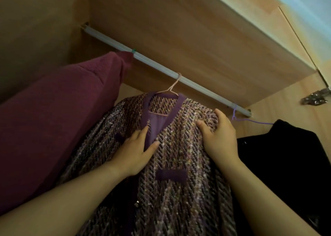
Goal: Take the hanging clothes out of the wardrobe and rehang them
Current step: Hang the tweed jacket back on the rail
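A purple tweed jacket [179,146] with a plain purple collar hangs on a pink hanger [172,88] hooked over the white wardrobe rail [152,63]. My left hand [136,151] lies on the jacket's front by the collar edge, fingers fairly straight, thumb across the purple trim. My right hand [218,135] cups the jacket's right shoulder, with the fingers curved over the fabric.
A maroon fleece garment [62,110] hangs to the left on a green hanger hook. A black garment [286,155] hangs to the right on a purple hanger [236,115]. Wooden wardrobe panels surround the rail; a door hinge [317,97] is at the right.
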Motion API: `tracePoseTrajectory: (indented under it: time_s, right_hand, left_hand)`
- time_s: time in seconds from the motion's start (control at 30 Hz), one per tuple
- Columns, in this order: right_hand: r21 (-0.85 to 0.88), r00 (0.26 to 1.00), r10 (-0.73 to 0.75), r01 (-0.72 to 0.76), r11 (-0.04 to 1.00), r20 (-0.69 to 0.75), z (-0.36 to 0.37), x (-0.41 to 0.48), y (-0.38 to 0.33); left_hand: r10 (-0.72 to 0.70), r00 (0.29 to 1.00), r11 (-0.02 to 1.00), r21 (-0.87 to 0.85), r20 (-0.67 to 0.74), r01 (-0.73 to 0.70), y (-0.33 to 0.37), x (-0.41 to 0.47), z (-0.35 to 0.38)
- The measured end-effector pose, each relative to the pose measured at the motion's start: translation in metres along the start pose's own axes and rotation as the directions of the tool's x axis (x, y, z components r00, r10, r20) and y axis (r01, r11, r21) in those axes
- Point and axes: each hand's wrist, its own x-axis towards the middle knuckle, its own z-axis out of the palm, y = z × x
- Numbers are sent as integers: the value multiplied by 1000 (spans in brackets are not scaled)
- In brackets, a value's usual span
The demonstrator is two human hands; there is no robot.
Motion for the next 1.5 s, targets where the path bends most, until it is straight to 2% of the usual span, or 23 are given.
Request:
tracePoseTrajectory:
  time_s: [0.1,0.17,0.33,0.7,0.87,1.0,1.1,1.2,1.4,1.5]
  right_hand:
    - [-13,1000,9,-10,1000,-22,-3,4,-5]
    - [-10,1000,-11,12,1000,19,-3,17,-17]
    - [11,992,-75,74,997,101,3,31,-35]
    - [123,982,-88,68,990,166,-8,-40,6]
    - [171,977,-13,-25,985,214,-9,-99,26]
    - [223,970,65,-119,968,235,-17,-160,34]
    - [169,961,139,-182,969,238,-28,-209,34]
    - [98,941,162,-199,975,297,-43,-254,27]
    - [-85,853,228,-214,973,470,-90,-322,3]
    - [-239,788,281,-175,955,547,-123,-354,-11]
  left_hand:
    - [-23,997,999,40,69,20,12,-9,0]
    - [-52,994,998,43,95,48,18,-7,-1]
    - [-106,994,994,-15,35,107,17,-3,-6]
    - [-107,993,994,-32,-49,106,19,-42,-5]
    - [-98,995,992,-77,10,98,26,-84,4]
    - [-29,997,999,-36,77,31,25,-128,19]
    - [-33,992,999,-25,120,36,24,-168,31]
    - [-58,985,995,84,163,44,22,-208,35]
    - [-14,956,947,312,294,-82,27,-289,23]
    - [-29,916,941,319,400,-110,41,-329,13]
